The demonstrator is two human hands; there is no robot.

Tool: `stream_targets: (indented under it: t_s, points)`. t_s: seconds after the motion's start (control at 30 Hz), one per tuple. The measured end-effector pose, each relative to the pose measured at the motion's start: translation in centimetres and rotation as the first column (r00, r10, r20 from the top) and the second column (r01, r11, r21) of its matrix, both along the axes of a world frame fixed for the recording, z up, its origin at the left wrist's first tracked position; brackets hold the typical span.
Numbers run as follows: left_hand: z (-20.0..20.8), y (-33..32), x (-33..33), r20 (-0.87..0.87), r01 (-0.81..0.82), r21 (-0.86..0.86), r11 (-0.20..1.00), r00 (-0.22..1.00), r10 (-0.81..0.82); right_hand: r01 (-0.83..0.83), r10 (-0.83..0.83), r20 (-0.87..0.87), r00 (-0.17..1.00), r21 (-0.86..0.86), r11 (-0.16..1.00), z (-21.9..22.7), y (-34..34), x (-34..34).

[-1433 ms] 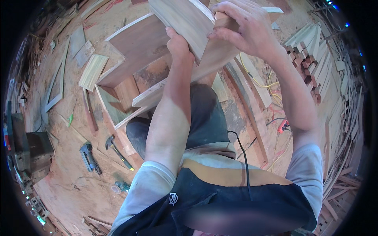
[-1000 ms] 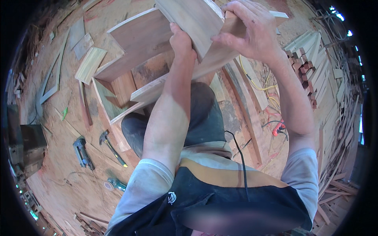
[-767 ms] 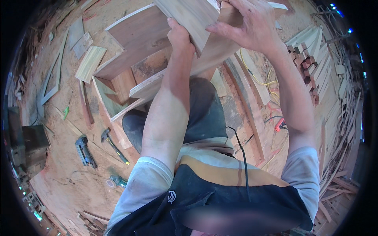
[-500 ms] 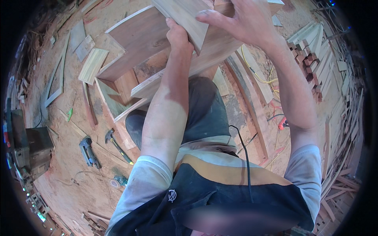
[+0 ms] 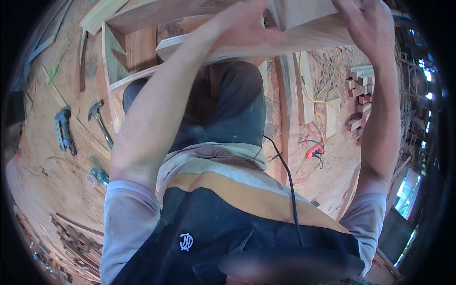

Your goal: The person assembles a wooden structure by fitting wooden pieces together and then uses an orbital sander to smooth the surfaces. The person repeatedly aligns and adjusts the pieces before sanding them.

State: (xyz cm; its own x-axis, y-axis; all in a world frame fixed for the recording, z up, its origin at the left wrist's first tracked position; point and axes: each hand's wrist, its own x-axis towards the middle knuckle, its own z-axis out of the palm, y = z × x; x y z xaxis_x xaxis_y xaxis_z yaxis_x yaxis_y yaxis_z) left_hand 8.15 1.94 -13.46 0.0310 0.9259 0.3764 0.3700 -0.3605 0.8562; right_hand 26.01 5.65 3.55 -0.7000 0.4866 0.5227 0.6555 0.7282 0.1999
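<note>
A pale wooden board (image 5: 304,10) lies across the top of the head view, its far side cut off by the edge. My left hand (image 5: 240,26) is blurred at the board's left end, thumb stretched out away from the fingers. At the other end, my right hand (image 5: 368,28) grips the board, its thumb on the near face; part of its fingers is hard to see. Beneath is a wooden frame of joined planks (image 5: 137,76), open between its sides, with a long plank (image 5: 228,45) passing just above my knees.
Left on the dusty floor lie a nail gun (image 5: 64,130), a claw hammer (image 5: 100,123) and a teal power tool (image 5: 97,177). To the right are a yellow cord (image 5: 316,99), a red power connector (image 5: 315,151) and stacked wood blocks (image 5: 361,102). A black cord (image 5: 287,175) hangs before me.
My left hand has come off its grip under the board and spread. The right hand has moved right to the board's end. My view has shifted, so the frame sits higher in the picture.
</note>
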Motion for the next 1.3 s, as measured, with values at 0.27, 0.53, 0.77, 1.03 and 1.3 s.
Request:
stream_targets:
  t_s: [0.27, 0.53, 0.77, 1.03, 1.3]
  points:
    - [1.6, -1.9, 1.0, -0.285, -0.108, -0.257, 0.96, 0.958, 0.031, -0.076, 0.045, -0.093, 0.995, -0.367, 0.927, 1.9, 0.5, -1.0]
    - [-0.5, -1.5, 2.3, -0.551, -0.194, -0.066, 0.979, 0.825, 0.126, -0.13, 0.06, -0.191, 0.98, -0.377, 0.917, 0.7, 1.2, -0.7]
    - [-1.3, -1.8, 2.9, -0.529, -0.196, -0.028, 0.98, 0.835, 0.152, -0.141, 0.067, -0.192, 0.979, -0.404, 0.904, 1.0, 1.7, -0.7]
    - [-0.8, -1.9, 2.7, -0.5, -0.196, -0.022, 0.98, 0.851, 0.159, -0.073, 0.068, -0.031, 0.997, -0.203, 0.977, 1.5, 1.3, -0.7]
    - [-0.2, -1.7, 2.5, -0.414, -0.205, -0.06, 0.977, 0.895, 0.163, 0.189, -0.173, 0.1, 0.98, -0.179, 0.966, 3.7, -1.8, -3.2]
